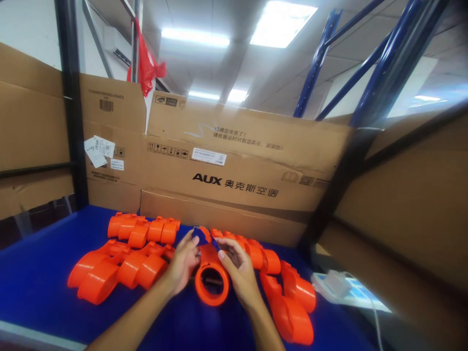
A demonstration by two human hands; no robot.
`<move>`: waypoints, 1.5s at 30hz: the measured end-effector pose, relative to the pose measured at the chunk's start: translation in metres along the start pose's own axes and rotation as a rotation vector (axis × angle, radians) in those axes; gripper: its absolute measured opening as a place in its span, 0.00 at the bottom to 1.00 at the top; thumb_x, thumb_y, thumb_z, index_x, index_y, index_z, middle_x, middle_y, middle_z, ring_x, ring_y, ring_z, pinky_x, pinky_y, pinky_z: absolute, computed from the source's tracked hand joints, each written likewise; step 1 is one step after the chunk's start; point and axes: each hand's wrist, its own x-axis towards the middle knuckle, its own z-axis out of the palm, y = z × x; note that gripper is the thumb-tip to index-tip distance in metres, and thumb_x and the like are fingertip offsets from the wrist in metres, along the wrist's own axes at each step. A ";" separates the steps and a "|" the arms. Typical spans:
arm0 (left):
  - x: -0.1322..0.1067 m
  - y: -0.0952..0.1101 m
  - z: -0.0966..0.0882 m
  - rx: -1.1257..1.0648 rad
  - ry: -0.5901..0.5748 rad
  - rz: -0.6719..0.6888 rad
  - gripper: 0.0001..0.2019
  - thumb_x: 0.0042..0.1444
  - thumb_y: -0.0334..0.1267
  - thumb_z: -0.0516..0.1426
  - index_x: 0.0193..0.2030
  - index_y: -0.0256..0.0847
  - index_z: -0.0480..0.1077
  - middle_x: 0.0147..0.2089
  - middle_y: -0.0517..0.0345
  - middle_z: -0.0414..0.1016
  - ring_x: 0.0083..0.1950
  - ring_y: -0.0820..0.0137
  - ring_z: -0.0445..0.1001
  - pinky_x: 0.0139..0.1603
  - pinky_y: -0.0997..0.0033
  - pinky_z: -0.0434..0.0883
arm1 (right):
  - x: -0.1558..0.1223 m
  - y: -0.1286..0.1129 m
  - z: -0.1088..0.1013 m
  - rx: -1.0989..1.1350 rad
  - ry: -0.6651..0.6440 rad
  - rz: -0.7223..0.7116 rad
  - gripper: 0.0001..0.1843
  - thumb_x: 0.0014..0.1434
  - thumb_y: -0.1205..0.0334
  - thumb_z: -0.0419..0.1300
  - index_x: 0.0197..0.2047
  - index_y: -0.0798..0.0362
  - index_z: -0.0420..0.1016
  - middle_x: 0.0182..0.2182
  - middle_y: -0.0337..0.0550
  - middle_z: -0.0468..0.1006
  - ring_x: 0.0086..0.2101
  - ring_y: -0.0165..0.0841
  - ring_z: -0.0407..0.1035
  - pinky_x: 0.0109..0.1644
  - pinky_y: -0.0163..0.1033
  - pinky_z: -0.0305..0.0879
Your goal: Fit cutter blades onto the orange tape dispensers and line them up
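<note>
An orange plastic part with a round ring end [212,299] is in the middle, between my two hands. At its far end is a dark blue piece [199,238], too small and blurred to name for certain. My left hand [185,263] is closed with thumb and fingers on the left side of this blue piece. Opposite it, my right hand [237,263] has its thumb and forefinger curled at the blue piece's right edge. The fingers partly hide where the blue piece meets the orange part.
Rows of similar orange parts [98,282] lie left on the blue table surface [40,258], with more orange parts [296,312] at right. A cardboard wall [248,161] stands behind. A white charger [336,282] with a cable sits right, near a dark rack post [329,195].
</note>
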 end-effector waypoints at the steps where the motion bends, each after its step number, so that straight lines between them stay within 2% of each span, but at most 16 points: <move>1: 0.000 0.000 -0.002 -0.004 0.007 0.026 0.23 0.51 0.41 0.66 0.54 0.45 0.68 0.53 0.50 0.77 0.51 0.59 0.78 0.52 0.58 0.73 | 0.001 0.000 -0.002 -0.002 0.012 -0.014 0.16 0.58 0.54 0.67 0.49 0.46 0.76 0.51 0.48 0.78 0.53 0.44 0.71 0.60 0.51 0.65; 3: 0.001 0.001 -0.003 0.007 0.018 0.072 0.23 0.49 0.37 0.67 0.52 0.45 0.69 0.55 0.51 0.76 0.53 0.59 0.76 0.52 0.59 0.73 | 0.002 0.000 -0.006 -0.011 0.055 -0.059 0.15 0.58 0.54 0.67 0.48 0.47 0.77 0.52 0.49 0.78 0.55 0.46 0.70 0.61 0.54 0.64; 6: 0.000 0.000 -0.001 0.081 0.047 0.127 0.22 0.47 0.36 0.68 0.50 0.44 0.71 0.54 0.52 0.75 0.55 0.58 0.74 0.52 0.60 0.73 | 0.003 0.000 -0.012 -0.044 0.106 -0.150 0.15 0.58 0.55 0.67 0.48 0.47 0.78 0.54 0.51 0.77 0.57 0.48 0.68 0.63 0.57 0.61; 12: -0.002 0.000 0.002 0.216 0.079 0.200 0.24 0.47 0.38 0.69 0.52 0.44 0.71 0.50 0.53 0.77 0.52 0.62 0.75 0.50 0.65 0.74 | 0.003 -0.004 -0.015 -0.171 0.062 -0.278 0.13 0.58 0.59 0.66 0.48 0.46 0.80 0.54 0.50 0.78 0.56 0.47 0.69 0.64 0.60 0.60; 20: -0.004 0.003 0.004 0.324 -0.007 0.224 0.21 0.52 0.38 0.67 0.52 0.43 0.71 0.52 0.50 0.77 0.53 0.62 0.75 0.51 0.65 0.73 | 0.003 -0.007 -0.013 -0.306 0.054 -0.332 0.14 0.59 0.61 0.66 0.49 0.43 0.81 0.51 0.47 0.80 0.53 0.46 0.72 0.61 0.60 0.65; 26: -0.001 0.000 -0.003 0.304 -0.007 0.235 0.25 0.49 0.37 0.68 0.55 0.41 0.71 0.53 0.48 0.78 0.55 0.59 0.76 0.54 0.64 0.72 | 0.003 -0.003 -0.014 -0.313 0.046 -0.325 0.13 0.59 0.60 0.65 0.49 0.44 0.81 0.51 0.47 0.80 0.53 0.46 0.73 0.60 0.58 0.65; 28: -0.001 -0.001 -0.005 0.276 0.005 0.235 0.27 0.47 0.36 0.68 0.56 0.41 0.71 0.54 0.47 0.78 0.56 0.57 0.75 0.56 0.62 0.71 | 0.002 -0.001 -0.014 -0.306 0.041 -0.317 0.17 0.59 0.59 0.65 0.52 0.45 0.79 0.53 0.48 0.79 0.54 0.46 0.72 0.61 0.57 0.65; 32: -0.003 -0.004 -0.006 0.212 0.027 0.262 0.30 0.46 0.35 0.68 0.58 0.41 0.70 0.58 0.46 0.75 0.61 0.54 0.72 0.60 0.59 0.69 | -0.001 0.002 -0.013 -0.375 0.081 -0.299 0.29 0.60 0.57 0.64 0.63 0.47 0.67 0.55 0.50 0.77 0.53 0.46 0.72 0.58 0.55 0.68; 35: -0.004 -0.003 -0.006 0.195 -0.027 0.286 0.30 0.47 0.34 0.68 0.59 0.42 0.70 0.62 0.45 0.72 0.65 0.52 0.67 0.63 0.56 0.66 | -0.002 0.002 -0.014 -0.516 0.080 -0.339 0.29 0.59 0.55 0.64 0.63 0.48 0.67 0.54 0.51 0.77 0.53 0.47 0.72 0.58 0.55 0.68; 38: -0.005 0.000 -0.006 0.201 -0.129 0.303 0.31 0.48 0.34 0.67 0.62 0.42 0.69 0.67 0.44 0.67 0.69 0.50 0.62 0.67 0.52 0.62 | -0.003 0.001 -0.017 -0.602 0.050 -0.424 0.28 0.59 0.54 0.64 0.61 0.49 0.68 0.55 0.51 0.76 0.54 0.48 0.71 0.58 0.55 0.67; 41: -0.006 0.001 -0.007 0.230 -0.209 0.337 0.33 0.50 0.36 0.66 0.64 0.43 0.67 0.70 0.45 0.62 0.71 0.49 0.57 0.70 0.51 0.57 | -0.003 0.001 -0.020 -0.666 0.046 -0.517 0.32 0.58 0.52 0.66 0.63 0.48 0.66 0.54 0.52 0.75 0.53 0.48 0.71 0.57 0.56 0.68; 45: -0.006 0.000 -0.008 0.289 -0.178 0.384 0.32 0.52 0.39 0.65 0.64 0.43 0.66 0.70 0.44 0.61 0.71 0.49 0.57 0.71 0.49 0.54 | -0.003 0.001 -0.022 -0.785 0.041 -0.609 0.38 0.53 0.52 0.71 0.65 0.46 0.64 0.50 0.51 0.76 0.48 0.47 0.72 0.51 0.54 0.71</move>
